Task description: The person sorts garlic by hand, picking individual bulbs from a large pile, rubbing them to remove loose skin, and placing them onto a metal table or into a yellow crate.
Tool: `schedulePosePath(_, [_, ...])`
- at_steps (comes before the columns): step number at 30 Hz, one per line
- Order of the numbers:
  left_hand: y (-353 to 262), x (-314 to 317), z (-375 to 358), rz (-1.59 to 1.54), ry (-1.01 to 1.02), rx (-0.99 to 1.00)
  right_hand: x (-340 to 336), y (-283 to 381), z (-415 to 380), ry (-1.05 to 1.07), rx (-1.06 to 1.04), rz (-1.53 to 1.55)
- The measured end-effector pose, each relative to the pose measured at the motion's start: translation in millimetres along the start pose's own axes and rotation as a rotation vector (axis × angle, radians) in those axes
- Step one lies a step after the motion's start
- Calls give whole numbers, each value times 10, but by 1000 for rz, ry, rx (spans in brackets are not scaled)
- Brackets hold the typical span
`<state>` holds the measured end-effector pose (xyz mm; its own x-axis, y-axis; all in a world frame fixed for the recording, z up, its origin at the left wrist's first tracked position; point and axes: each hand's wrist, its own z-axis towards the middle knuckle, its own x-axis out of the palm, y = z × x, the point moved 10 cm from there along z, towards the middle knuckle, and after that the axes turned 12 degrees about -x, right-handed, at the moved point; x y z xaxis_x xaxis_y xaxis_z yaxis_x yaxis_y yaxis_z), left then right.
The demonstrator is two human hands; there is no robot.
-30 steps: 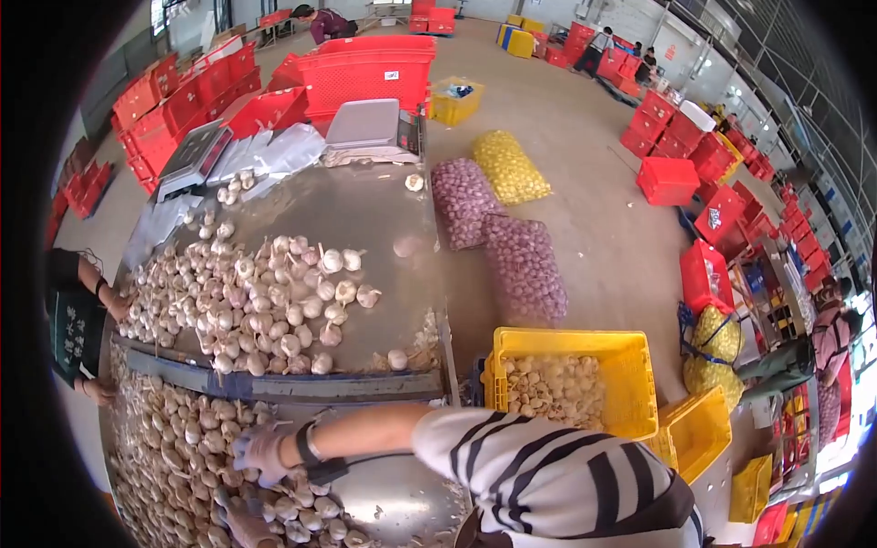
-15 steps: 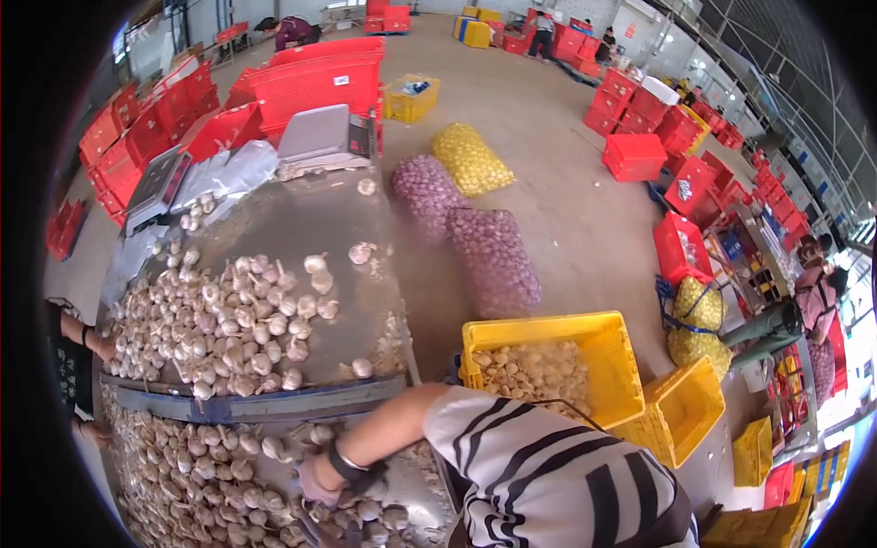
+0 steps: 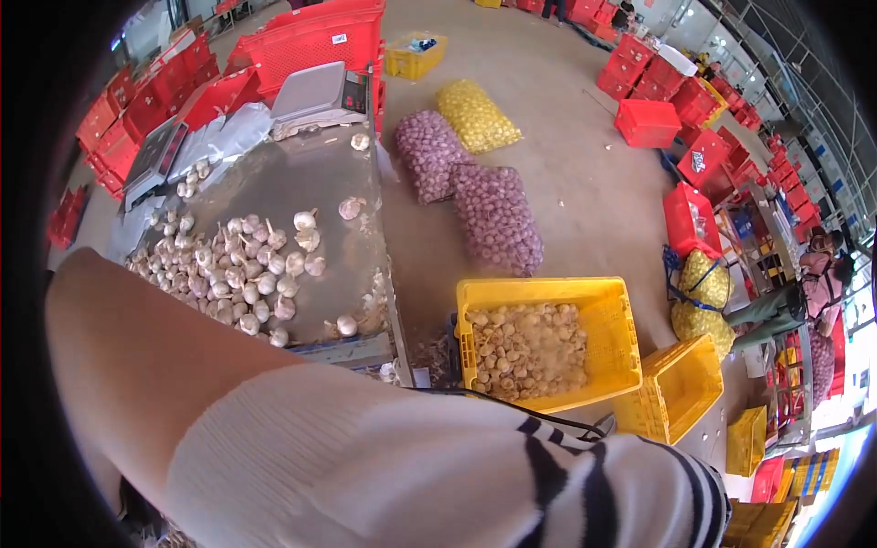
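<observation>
My raised bare arm [image 3: 155, 347], seemingly the right, crosses the lower left very close to the camera. Its bent elbow lies near the left edge. A white sleeve [image 3: 301, 447] with black stripes covers the upper arm and fills the bottom of the view. Neither of my hands shows. Beyond the arm, loose garlic bulbs [image 3: 233, 269] are heaped on a grey metal table [image 3: 301, 196]. The arm hides the front part of that table and most of the nearer garlic.
Right of the table stands a yellow crate [image 3: 617, 342] of garlic pieces, beside another yellow crate [image 3: 699, 393]. Purple [image 3: 498, 219] and yellow [image 3: 477, 114] net sacks lie on the floor. Scales [image 3: 315, 91] and red crates [image 3: 311, 46] are behind. A person [image 3: 818, 283] stands far right.
My arm has risen from the garlic toward the camera and now covers the near table. Both hands have left view. The camera has tilted down slightly.
</observation>
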<state>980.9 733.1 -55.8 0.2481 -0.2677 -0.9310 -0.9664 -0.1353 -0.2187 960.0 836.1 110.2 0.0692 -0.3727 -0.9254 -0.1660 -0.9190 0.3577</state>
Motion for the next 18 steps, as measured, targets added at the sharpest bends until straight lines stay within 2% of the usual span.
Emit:
schedulePosePath(10, [-67,216,-32,13,18,33,-452,582,-716,131,51,23])
schedulePosePath(14, [-18,362,-65,-16,14,-28,-648,756,-810,192,57,-47])
schedulePosePath(18, [105,512,-129,31,38,-125,-448,444,-685,190,66,-136])
